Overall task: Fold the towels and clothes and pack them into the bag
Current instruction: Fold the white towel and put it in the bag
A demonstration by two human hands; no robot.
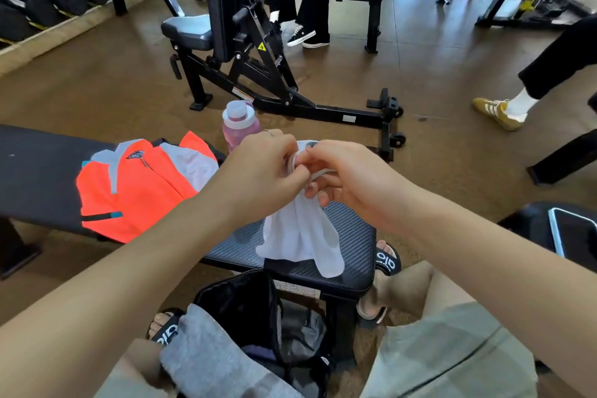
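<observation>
Right at the bottom edge, the bag (258, 326) sits open on the floor between the person's knees, its mouth gaping up, a grey garment (206, 362) draped over its near-left rim and spilling toward the left knee. Just above it, the padded counter (352, 236) carries the work: a white towel (300, 236) hangs in a loose bunch, its long axis running straight down from the hands to the counter's near edge, where its lower corner droops just over the lip. Up top, both hands meet over that towel. The left hand (261, 168) pinches the upper hem with curled fingers; the right hand (349, 178) pinches the same hem just beside it, fingers curled round the cloth. So both hands are closed narrow on the towel, nearly touching each other, neither one nearer than the other. That's the relation that counts: the towel dangles directly below the grip, and the bag lies directly below and toward the person from the towel. My read is that the fold isn't made yet; the hands look set to part along the hem and spread it. Further left on the counter, an orange jersey (135, 184) lies flat, unfolded, well apart from the towel. Behind the hands stands a pink bottle (239, 126), partly hidden by the left hand. Beyond, a black gym machine (245, 52) on the brown floor.
</observation>
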